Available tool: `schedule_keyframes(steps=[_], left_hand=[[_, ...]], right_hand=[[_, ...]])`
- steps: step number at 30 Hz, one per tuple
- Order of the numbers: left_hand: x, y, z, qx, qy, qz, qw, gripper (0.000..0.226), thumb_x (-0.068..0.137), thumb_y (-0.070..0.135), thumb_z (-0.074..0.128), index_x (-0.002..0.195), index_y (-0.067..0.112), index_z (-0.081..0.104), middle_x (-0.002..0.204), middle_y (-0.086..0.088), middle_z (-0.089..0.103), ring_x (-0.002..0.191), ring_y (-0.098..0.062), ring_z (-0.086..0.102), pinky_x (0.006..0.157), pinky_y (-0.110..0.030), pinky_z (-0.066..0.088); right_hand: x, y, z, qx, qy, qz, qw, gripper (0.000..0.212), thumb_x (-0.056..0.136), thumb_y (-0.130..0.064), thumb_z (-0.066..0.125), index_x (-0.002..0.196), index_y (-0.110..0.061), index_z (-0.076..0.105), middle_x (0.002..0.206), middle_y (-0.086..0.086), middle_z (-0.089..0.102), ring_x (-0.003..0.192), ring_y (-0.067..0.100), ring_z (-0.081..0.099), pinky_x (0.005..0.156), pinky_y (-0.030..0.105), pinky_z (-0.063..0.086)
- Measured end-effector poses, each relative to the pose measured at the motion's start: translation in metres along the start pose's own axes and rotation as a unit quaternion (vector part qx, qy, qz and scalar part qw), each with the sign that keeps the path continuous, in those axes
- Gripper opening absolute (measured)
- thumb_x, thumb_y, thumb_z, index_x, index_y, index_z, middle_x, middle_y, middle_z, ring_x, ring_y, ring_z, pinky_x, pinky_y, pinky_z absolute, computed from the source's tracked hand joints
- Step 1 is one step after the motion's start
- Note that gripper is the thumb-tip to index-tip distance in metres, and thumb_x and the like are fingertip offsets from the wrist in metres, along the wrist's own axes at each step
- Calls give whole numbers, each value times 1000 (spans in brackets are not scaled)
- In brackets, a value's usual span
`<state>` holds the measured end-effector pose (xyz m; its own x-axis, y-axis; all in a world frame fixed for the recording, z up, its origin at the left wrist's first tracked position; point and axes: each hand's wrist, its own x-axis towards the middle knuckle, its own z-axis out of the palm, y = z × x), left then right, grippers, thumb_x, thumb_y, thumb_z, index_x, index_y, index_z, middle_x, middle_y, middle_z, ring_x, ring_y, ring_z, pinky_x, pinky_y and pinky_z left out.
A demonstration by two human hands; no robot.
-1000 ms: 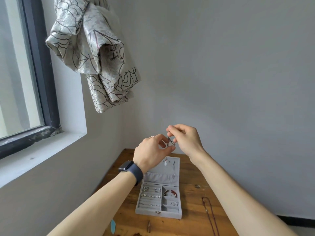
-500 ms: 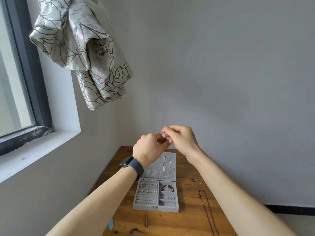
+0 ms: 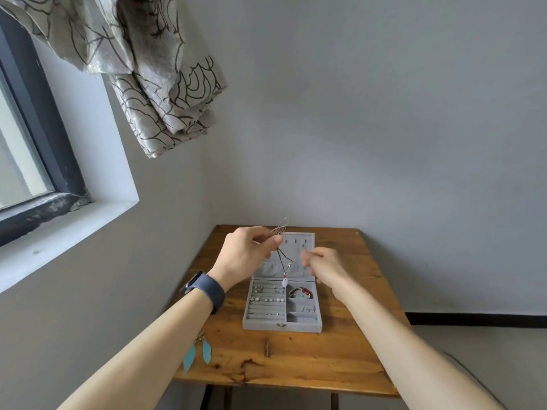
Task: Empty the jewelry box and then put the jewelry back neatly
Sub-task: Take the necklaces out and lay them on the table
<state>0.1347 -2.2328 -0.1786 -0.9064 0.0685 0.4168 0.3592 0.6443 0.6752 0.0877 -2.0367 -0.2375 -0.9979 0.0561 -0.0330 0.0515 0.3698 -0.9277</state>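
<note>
Pinches a necklace (image 3: 280, 255) by its cord in the left hand (image 3: 247, 255), thumb and forefinger clamped on it, spare cord looping up above the fingers. Lets the white pendant (image 3: 285, 282) dangle low over the back edge of the tray of the grey jewelry box (image 3: 281, 324). Holds the right hand (image 3: 322, 266) just right of the necklace, in front of the raised lid (image 3: 296, 239); fingers curled but blurred, so cannot tell whether gripping anything. Box open, sitting mid-table on the wooden table (image 3: 340, 350), lid upright at the back with a small silver piece on its hooks. Inside: small pearl and silver pieces (image 3: 263, 298) along the ring rolls on the left, red bracelet (image 3: 302, 291) in the top right compartment. On the table near its left edge, turquoise feather earrings (image 3: 196, 353); in front of the box, a small brown piece (image 3: 267, 347). Dark watch (image 3: 204, 288) on the left wrist. Patterned curtain (image 3: 142, 84) and window (image 3: 29, 149) up left.
</note>
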Motion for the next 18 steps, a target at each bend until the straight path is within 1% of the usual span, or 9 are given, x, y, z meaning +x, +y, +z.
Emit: schedule_keyframes(steps=[2, 3, 5, 7, 9, 11, 14, 16, 18], left_hand=[[-5, -7, -4, -17, 6, -4, 1000, 25, 90, 53, 65, 83, 30, 71, 64, 12, 70, 62, 5, 64, 58, -6, 44], [-7, -10, -5, -27, 6, -4, 1000, 30, 88, 57, 64, 85, 28, 72, 67, 10, 71, 63, 4, 66, 59, -8, 47], [-11, -17, -7, -46, 1, -11, 999, 39, 84, 63, 61, 88, 26, 74, 72, 7, 73, 67, -2, 70, 65, -19, 55], [-13, -24, -9, -51, -2, -22, 998, 40, 85, 62, 60, 90, 25, 74, 74, 7, 74, 69, -6, 71, 69, -28, 58], [-16, -31, -11, -50, 4, -30, 998, 37, 87, 59, 61, 90, 25, 74, 74, 9, 74, 69, -4, 71, 69, -28, 58], [-17, -36, -13, -49, 7, -37, 998, 38, 87, 61, 60, 89, 25, 74, 75, 9, 74, 70, -5, 71, 69, -28, 58], [-18, -42, -15, -52, 7, -46, 998, 39, 85, 63, 59, 86, 26, 74, 77, 7, 75, 71, -9, 72, 71, -34, 60], [-19, -44, -16, -63, 8, -50, 997, 34, 86, 60, 60, 85, 29, 73, 78, 8, 75, 71, -9, 72, 71, -35, 61], [-19, -47, -16, -68, 9, -54, 996, 31, 88, 59, 62, 86, 30, 74, 79, 8, 75, 72, -11, 73, 73, -39, 61]], right_hand=[[8, 21, 14, 1, -13, 44, 999, 17, 95, -29, 55, 94, -20, 70, 91, 3, 74, 75, 17, 63, 68, 34, 51], [12, 28, 22, 17, -18, 69, 997, 19, 96, -25, 53, 100, -16, 69, 91, 3, 73, 73, 16, 62, 65, 32, 51], [19, 36, 36, 92, -31, 124, 988, 22, 98, -17, 50, 112, -11, 66, 92, 3, 70, 74, 15, 62, 59, 28, 49], [22, 39, 49, 186, -55, 166, 967, 20, 102, -14, 47, 119, -14, 58, 101, 3, 69, 81, 17, 67, 62, 28, 51], [26, 38, 61, 260, -74, 183, 945, 22, 104, -13, 46, 124, -17, 54, 112, 5, 68, 88, 20, 68, 68, 31, 51], [29, 35, 71, 293, -71, 178, 937, 25, 102, -11, 52, 125, -19, 56, 117, 7, 68, 94, 22, 69, 70, 32, 51], [32, 32, 81, 288, -50, 153, 944, 28, 98, -11, 60, 125, -19, 61, 118, 7, 68, 101, 23, 69, 73, 33, 52], [34, 31, 84, 324, -38, 170, 930, 25, 100, -12, 57, 124, -17, 62, 118, 7, 69, 103, 25, 69, 75, 33, 52], [37, 31, 85, 373, -32, 199, 906, 21, 102, -13, 54, 122, -13, 62, 117, 8, 70, 100, 24, 69, 71, 31, 51]])
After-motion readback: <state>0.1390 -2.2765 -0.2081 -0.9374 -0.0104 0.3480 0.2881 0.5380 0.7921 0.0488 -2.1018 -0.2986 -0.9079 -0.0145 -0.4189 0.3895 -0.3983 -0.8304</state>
